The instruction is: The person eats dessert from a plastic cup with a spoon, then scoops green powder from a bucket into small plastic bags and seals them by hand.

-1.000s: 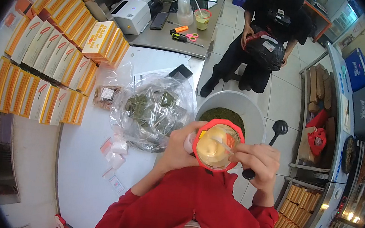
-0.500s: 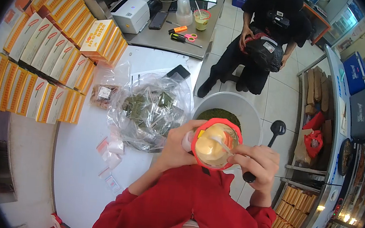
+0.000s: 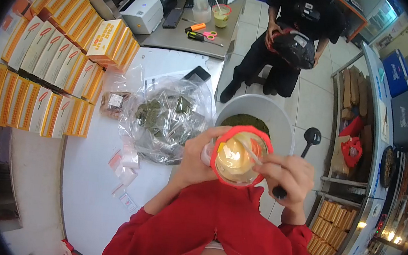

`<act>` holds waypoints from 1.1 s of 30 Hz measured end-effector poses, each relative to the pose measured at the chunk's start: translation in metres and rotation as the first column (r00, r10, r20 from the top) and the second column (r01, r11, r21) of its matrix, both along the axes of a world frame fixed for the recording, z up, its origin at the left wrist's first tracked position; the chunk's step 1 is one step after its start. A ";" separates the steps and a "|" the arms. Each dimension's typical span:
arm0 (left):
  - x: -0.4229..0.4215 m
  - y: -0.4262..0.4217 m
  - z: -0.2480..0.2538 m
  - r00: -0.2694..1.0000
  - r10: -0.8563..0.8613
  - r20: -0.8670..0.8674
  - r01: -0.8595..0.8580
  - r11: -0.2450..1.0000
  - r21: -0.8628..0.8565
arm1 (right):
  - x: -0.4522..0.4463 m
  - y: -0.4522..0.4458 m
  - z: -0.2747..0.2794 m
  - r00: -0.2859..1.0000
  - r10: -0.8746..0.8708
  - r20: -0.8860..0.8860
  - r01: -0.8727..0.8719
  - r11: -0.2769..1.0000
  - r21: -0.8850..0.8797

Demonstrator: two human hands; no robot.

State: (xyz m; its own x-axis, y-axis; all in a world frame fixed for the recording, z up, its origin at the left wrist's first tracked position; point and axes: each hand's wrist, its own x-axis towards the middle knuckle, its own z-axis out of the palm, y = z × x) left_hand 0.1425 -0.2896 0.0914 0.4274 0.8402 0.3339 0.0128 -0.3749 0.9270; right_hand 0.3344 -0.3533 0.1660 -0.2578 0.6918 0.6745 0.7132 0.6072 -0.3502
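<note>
My left hand [image 3: 195, 155] is closed around the side of a clear plastic cup [image 3: 239, 177] with a red rim. Pale yellow, creamy contents [image 3: 233, 155] show inside. Something small and whitish peeks out between that hand and the cup; I cannot make out what it is. My right hand [image 3: 290, 177] pinches a thin white stick [image 3: 251, 153], a straw or a spoon handle, whose lower end is in the cup. The same hand also holds a long black spoon [image 3: 312, 136], which points away from me. Below the cup's far side stands a large white tub [image 3: 284, 110] with green, leafy-looking contents.
On the white table [image 3: 95, 181] at left lie a clear plastic bag [image 3: 170, 124] of green packs, a phone [image 3: 198, 74] and small sachets. Orange-white boxes [image 3: 48, 63] are stacked beyond. A person in black [image 3: 285, 47] sits opposite, holding a black package [image 3: 295, 49]. Shelves [image 3: 350, 191] stand at right.
The white stick has shifted inside the cup, its end now nearer the far side. The cup has tilted slightly. Both hands keep their holds.
</note>
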 end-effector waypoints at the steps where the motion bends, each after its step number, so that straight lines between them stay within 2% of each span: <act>1: -0.001 0.000 0.003 0.999 0.027 -0.019 -0.026 0.999 0.018 | -0.001 0.001 -0.002 1.000 -0.007 -0.007 0.007 1.000 -0.016; 3: -0.004 -0.004 0.004 0.998 0.046 -0.048 -0.046 0.999 0.006 | -0.005 -0.002 -0.008 0.962 -0.054 -0.267 0.037 0.997 -0.068; 4: -0.004 -0.002 0.004 0.997 0.055 -0.052 -0.052 0.997 0.060 | -0.006 -0.001 -0.007 0.943 -0.059 -0.326 0.043 0.997 -0.057; 5: -0.004 -0.002 0.004 0.996 0.062 -0.056 -0.056 0.992 0.115 | -0.008 -0.005 -0.005 0.941 -0.071 -0.332 0.049 0.996 -0.073; 7: -0.003 -0.002 0.003 0.994 0.071 -0.078 -0.060 0.988 0.140 | -0.010 -0.010 0.000 0.912 -0.201 -0.357 0.136 0.971 -0.199; 12: -0.002 -0.004 0.005 0.999 0.033 0.021 -0.035 0.997 0.075 | -0.011 -0.013 -0.005 0.894 -0.220 -0.390 0.151 0.968 -0.200; 18: -0.005 -0.003 0.004 0.996 0.087 -0.028 -0.082 0.988 0.133 | -0.013 -0.015 -0.013 0.827 -0.232 -0.512 0.149 0.969 -0.199; 21: -0.007 -0.002 0.006 0.995 0.097 -0.036 -0.088 0.974 0.207 | -0.014 -0.016 -0.013 0.780 -0.248 -0.575 0.128 0.962 -0.242; 24: -0.007 -0.004 0.009 0.992 0.111 -0.058 -0.098 0.975 0.198 | -0.013 -0.018 -0.014 0.760 -0.254 -0.598 0.069 0.947 -0.315; 26: -0.007 -0.005 0.007 0.994 0.100 -0.040 -0.092 0.980 0.176 | -0.017 -0.018 -0.015 0.615 -0.233 -0.753 -0.044 0.944 -0.328; 27: -0.007 -0.005 0.007 0.996 0.090 -0.021 -0.085 0.984 0.154 | -0.017 -0.019 -0.016 0.614 -0.233 -0.754 -0.044 0.944 -0.328; 29: -0.007 -0.007 0.009 0.995 0.094 -0.020 -0.090 0.984 0.157 | -0.018 -0.019 -0.017 0.523 -0.271 -0.808 -0.043 0.939 -0.342; 33: -0.007 -0.007 0.006 0.995 0.102 0.004 -0.101 0.982 0.157 | -0.012 -0.021 -0.019 0.480 -0.280 -0.832 -0.047 0.938 -0.343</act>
